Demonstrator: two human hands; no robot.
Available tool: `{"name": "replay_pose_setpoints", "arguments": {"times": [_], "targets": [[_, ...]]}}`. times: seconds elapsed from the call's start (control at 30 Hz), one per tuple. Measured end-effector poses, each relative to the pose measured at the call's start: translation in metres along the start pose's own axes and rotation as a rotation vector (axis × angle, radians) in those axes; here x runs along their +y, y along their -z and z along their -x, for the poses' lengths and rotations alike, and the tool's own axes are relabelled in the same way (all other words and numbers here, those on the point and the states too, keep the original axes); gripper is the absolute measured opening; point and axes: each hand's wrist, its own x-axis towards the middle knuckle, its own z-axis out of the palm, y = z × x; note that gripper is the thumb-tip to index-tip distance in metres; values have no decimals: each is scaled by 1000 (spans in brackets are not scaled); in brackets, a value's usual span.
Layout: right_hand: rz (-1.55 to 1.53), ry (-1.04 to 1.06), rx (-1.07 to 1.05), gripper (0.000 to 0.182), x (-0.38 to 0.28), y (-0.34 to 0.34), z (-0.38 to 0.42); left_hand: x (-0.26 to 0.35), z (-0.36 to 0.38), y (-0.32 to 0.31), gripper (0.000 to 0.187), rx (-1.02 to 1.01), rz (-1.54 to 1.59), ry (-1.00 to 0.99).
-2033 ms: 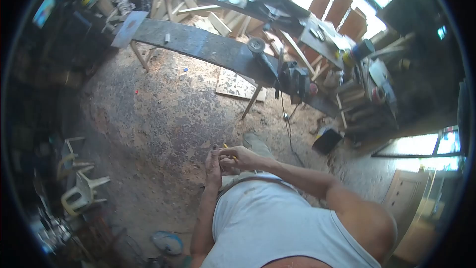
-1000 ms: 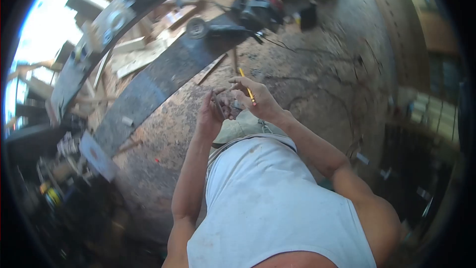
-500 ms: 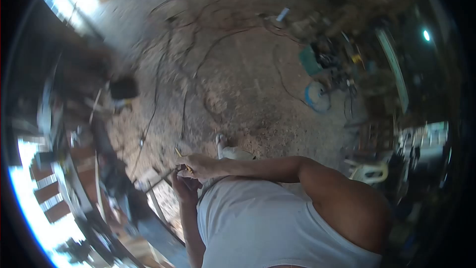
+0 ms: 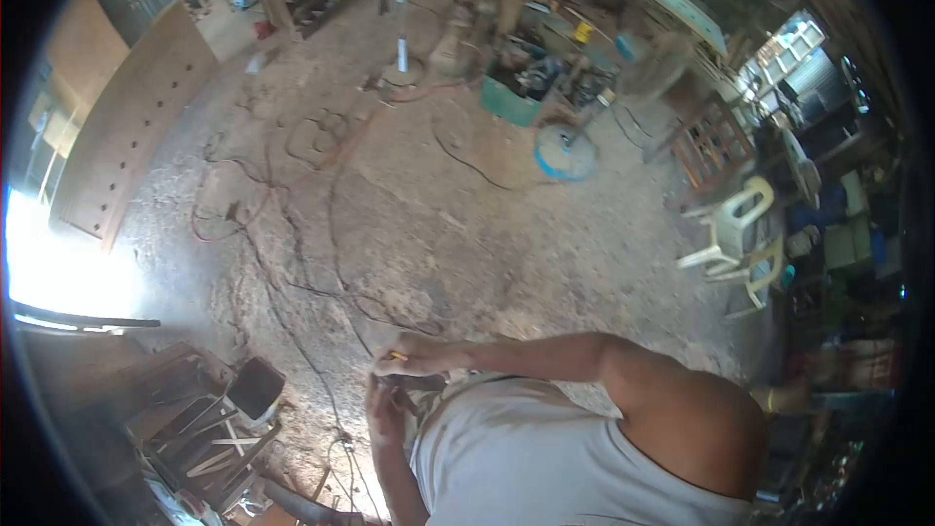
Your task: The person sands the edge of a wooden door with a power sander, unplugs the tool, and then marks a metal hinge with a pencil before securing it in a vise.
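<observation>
My right hand (image 4: 426,355) reaches across in front of my white tank top, its fingers closed around a thin yellow pencil (image 4: 398,356). Only a short bit of the pencil shows. Just below, my left hand (image 4: 387,406) is raised close to the right one with its fingers curled. A dark shape (image 4: 421,383) lies between the two hands; its kind is not clear, and the hands partly hide it.
Cables (image 4: 336,234) snake over the dirt floor. A wooden panel (image 4: 136,127) leans at left. A green bin (image 4: 511,97), blue-rimmed round base (image 4: 565,154), standing fan (image 4: 401,54) and plastic chairs (image 4: 735,224) stand around. Scrap wood (image 4: 219,438) lies at lower left.
The view has swung left, so the bin, chairs and cables sit elsewhere in it and the wooden panel shows more fully. Both hands stay together at my front.
</observation>
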Motion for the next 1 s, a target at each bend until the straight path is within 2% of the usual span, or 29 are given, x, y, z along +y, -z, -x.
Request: {"name": "replay_pose_setpoints", "arguments": {"times": [0.07, 0.13, 0.2, 0.27, 0.37, 0.47, 0.53, 0.6, 0.73, 0.77, 0.87, 1.0], "targets": [[-16, -182, -19, 34, -26, 14, -15, 28, -19, -5, 44, -1, -95, 50], [52, -238, -13, 32, -17, 18, -43, 22, -39, 23, 48, 47, -18, 11], [-23, -58, 71, 31, -14, 21, -73, 72, -67, 23, 47, -108, -182, 28], [-84, -172, 73, 31, -64, 31, -107, 125, -85, 17, 48, -124, -74, 49], [-82, -146, 32, 30, -78, 39, -173, 176, -119, 42, 48, -167, 43, 56], [-28, -139, 43, 30, -86, 46, -212, 207, -145, 46, 48, -172, 76, 62], [103, -92, 83, 32, -75, 44, -231, 199, -163, 60, 47, -173, 117, 13], [250, -69, 80, 34, -65, 47, -258, 198, -179, 71, 47, -98, 110, 20], [211, -30, -63, 36, -68, 57, -308, 222, -207, 78, 43, 24, 208, -5], [218, 55, -64, 36, -64, 58, -323, 233, -211, 77, 44, 36, 228, -11], [101, -97, -313, 36, -71, 78, -373, 239, -226, 98, 52, 92, 266, -77], [97, -82, -373, 37, -64, 91, -445, 267, -265, 81, 59, 290, 266, -235]]}}
